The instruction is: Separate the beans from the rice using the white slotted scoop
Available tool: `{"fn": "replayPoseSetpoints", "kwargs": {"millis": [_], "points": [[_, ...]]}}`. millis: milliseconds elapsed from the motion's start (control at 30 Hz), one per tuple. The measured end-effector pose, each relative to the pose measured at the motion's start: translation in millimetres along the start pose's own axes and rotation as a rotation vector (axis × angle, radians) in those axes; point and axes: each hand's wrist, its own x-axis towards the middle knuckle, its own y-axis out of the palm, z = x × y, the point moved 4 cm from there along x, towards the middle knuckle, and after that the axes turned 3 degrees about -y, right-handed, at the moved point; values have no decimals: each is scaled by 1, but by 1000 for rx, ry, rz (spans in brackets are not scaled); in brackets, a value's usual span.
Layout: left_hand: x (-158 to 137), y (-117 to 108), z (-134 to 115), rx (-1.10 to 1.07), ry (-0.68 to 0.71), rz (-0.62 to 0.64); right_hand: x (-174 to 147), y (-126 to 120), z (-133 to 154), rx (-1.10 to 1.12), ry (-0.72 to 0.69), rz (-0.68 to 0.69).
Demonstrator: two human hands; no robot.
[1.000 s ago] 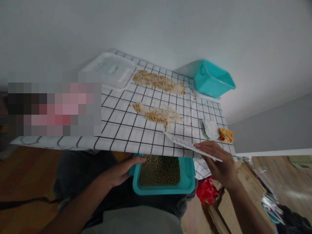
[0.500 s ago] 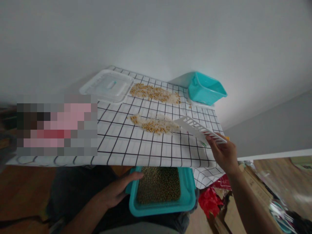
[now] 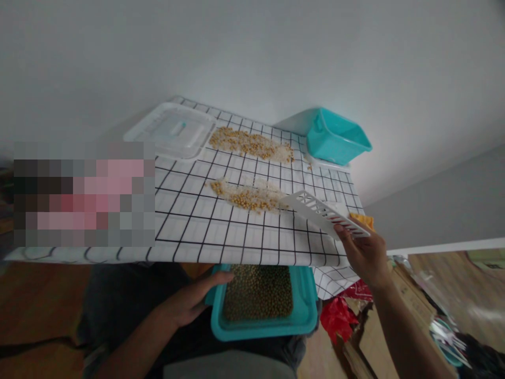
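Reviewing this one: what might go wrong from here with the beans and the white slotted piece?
The lower teal container has only the left hand on its left side; a slip might tip it and spill its beans.

The white slotted piece, in the right hand, reaches the right end of the near pile; a hasty sweep could scatter loose beans or let some through the slots.

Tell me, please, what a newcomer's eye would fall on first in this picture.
Probably the two turquoise things: the bin at the far right of the checked cloth, and the tub below the cloth's near edge, holding beans, with the left hand at its left side. Next, perhaps, the two bands of yellowish beans across the cloth's middle, and the white slotted strip in the right hand, its far end by the nearer band.
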Motion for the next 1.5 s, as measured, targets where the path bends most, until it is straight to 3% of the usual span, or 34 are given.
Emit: {"fn": "replayPoseSetpoints", "kwargs": {"millis": [433,700,933,1300,1500], "points": [[10,-7,11,-85,-41,38,-19,-4,17,-9,-6,12],[12,-8,11,-66,-18,48,-37,-14,21,-18,1,-76],[6,0,5,-66,-17,70,-55,-14,26,22,-28,58],[8,0,-4,-14,3,74,-58,-5,32,290,-184,145],[11,-1,-1,-41,5,100,-67,0,42,314,-238,285]]}}
